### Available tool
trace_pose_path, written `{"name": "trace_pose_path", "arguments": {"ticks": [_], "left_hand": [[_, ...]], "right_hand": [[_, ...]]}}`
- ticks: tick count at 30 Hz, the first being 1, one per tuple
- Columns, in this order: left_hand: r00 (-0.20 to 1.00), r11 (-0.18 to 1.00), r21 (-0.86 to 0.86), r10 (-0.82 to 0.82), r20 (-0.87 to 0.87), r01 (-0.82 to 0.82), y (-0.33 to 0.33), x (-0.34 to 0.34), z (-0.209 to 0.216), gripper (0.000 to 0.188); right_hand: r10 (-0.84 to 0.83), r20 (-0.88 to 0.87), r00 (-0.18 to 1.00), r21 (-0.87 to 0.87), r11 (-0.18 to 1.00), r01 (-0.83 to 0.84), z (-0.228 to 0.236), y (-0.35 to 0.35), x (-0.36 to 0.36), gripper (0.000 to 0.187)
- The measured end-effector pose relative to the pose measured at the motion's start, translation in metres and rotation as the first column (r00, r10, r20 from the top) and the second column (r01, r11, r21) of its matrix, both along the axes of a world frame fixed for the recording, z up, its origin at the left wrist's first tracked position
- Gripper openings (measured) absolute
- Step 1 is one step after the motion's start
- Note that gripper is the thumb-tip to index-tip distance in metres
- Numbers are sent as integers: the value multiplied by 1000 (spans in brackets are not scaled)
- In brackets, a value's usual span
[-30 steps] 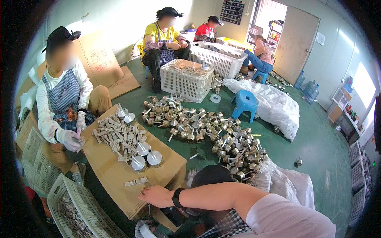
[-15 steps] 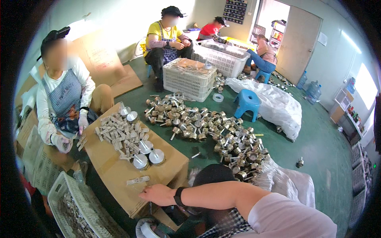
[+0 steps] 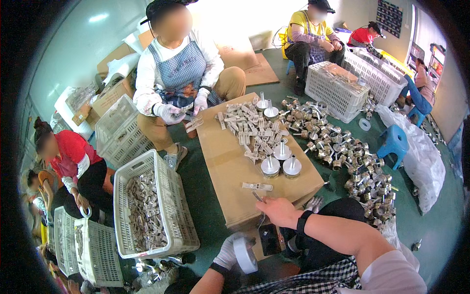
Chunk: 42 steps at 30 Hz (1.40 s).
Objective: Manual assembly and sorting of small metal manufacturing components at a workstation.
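Note:
My left hand [image 3: 229,251], in a pale glove, is closed on a roll of white tape [image 3: 245,255] below the cardboard box's near edge. My bare right hand [image 3: 280,211] rests at that edge, thumb and fingers pinched round a thin dark sliver too small to name. Just beyond it a single flat, pale plastic clip-like piece [image 3: 257,186] lies on the box [image 3: 220,169]. Farther back is a heap of similar pale pieces [image 3: 254,128], beside silver discs with upright stems [image 3: 292,166].
A white crate [image 3: 182,215] of similar pieces stands left of the box. Metal cups with stems [image 3: 360,164] cover the floor to the right, near a blue stool [image 3: 394,142]. A gloved co-worker [image 3: 178,68] sits across the box; other people work farther off.
The view has swung left and down, bringing in more of the crate and another co-worker. My left hand and most of the tape roll now show. My right hand stays near the box's edge.

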<state>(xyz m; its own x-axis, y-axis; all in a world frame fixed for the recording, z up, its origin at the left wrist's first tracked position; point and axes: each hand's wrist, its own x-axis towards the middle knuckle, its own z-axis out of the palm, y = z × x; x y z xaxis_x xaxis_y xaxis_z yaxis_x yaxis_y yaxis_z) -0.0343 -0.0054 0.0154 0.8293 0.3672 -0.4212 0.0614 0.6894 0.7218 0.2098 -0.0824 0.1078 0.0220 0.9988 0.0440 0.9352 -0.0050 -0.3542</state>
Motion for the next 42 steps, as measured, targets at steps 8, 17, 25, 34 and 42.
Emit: {"name": "trace_pose_path", "arguments": {"ticks": [8, 17, 25, 34, 42], "left_hand": [[993, 934, -346, 110, 33, -92, 3, 3, -11, 22], [997, 985, -171, 39, 69, -27, 2, 2, -1, 21], [994, 967, -231, 102, -31, -106, -1, 9, 0, 17], [995, 878, -469, 101, -10, -94, 6, 9, -8, 19], [992, 853, -506, 124, -40, -127, 5, 13, -4, 20]], "right_hand": [[11, 3, 1000, -6, 1000, -11, 10, -3, 3, 24], [10, -5, 1000, -9, 1000, -10, 13, -2, 1, 24], [1, 22, 1000, -59, 998, 0, 14, -3, 1, 26], [16, 38, 999, -44, 999, -15, 17, -3, 1, 26], [9, 37, 999, -15, 1000, -8, 9, -3, 3, 24]]}}
